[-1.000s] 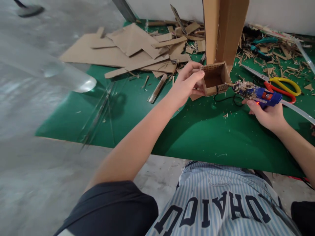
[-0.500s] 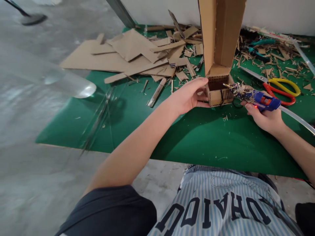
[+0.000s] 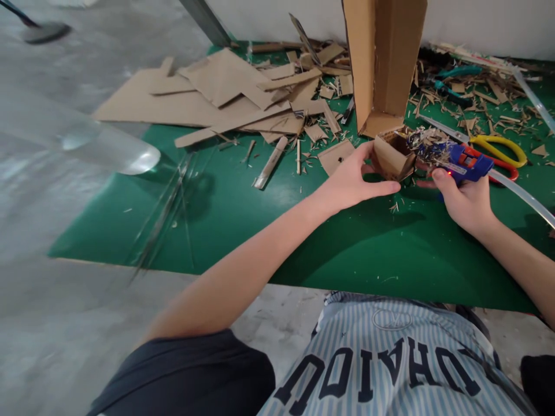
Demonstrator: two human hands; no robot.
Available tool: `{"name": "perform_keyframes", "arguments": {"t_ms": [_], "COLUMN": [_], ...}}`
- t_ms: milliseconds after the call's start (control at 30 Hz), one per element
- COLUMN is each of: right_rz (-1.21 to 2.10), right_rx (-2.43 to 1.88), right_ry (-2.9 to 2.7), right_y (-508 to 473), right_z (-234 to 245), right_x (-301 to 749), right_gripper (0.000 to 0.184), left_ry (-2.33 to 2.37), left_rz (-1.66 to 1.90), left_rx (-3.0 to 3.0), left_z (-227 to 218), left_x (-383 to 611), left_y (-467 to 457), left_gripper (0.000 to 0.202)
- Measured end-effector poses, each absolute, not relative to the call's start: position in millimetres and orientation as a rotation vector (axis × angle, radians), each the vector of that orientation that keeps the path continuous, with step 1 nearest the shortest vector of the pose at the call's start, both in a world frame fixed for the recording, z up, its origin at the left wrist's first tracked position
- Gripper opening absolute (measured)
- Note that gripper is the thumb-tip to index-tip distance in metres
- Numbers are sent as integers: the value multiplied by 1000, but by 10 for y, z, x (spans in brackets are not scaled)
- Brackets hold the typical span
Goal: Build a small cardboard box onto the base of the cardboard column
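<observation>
A small open-topped cardboard box (image 3: 385, 160) is tilted in my left hand (image 3: 349, 180), with one corner toward me. The fingers lie at its left side and the thumb stretches under its near side. My right hand (image 3: 466, 199) is wrapped round a blue hot glue gun (image 3: 470, 164) with a small red light. Messy strands and scraps cling to the gun's front, which points left at the box; its nozzle tip is hidden. A clear glue stick (image 3: 520, 190) runs out of the gun's back. Behind the box stands a tall folded cardboard piece (image 3: 390, 69).
Scissors (image 3: 498, 151) with red and yellow handles lie behind the glue gun. Cardboard sheets and strips (image 3: 234, 81) are piled at back left on the green tabletop (image 3: 243, 231). A cutter knife (image 3: 347, 110), teal-handled pliers (image 3: 453, 92) and many scraps lie around.
My left hand has turned and tilted the box away from the tall cardboard piece's foot, thumb now below it. A flat cardboard piece with a dark hole shows beside it. The glue gun stays close.
</observation>
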State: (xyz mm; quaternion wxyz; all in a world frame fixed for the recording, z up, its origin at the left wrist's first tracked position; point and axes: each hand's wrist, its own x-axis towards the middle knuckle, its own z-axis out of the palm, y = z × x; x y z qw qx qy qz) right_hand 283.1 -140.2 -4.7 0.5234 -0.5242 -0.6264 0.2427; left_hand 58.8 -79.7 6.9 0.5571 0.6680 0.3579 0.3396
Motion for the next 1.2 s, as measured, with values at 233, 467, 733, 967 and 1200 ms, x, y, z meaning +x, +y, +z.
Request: {"name": "perform_keyframes", "arguments": {"t_ms": [233,467,733,967,1200], "right_rz": [742,714,712,663,655], "right_rx": [-1171,-1252,-1398,-1432,-1416], "right_ry": [-1275,-1341,-1535,-1577,-1588], "right_y": [-1381,-1394,-1425,-1434,-1427], "right_z": [29,24,10,9,0], "right_x": [2727,2884,2924,2935,2939], "right_gripper": [46,41,52,55,54], "left_ry": [1097,1095,1072,1105,1106], "left_rz": [1020,1121,1134,1097,1084], "left_rx": [1605,1435,1484,1489,1499], "left_z": [-79,-91,-50,39,68], "left_x": [638,481,485,479,472], "left_y": [-788,-572,-606,-673,-718], "left_gripper": [85,88,89,84,82]}}
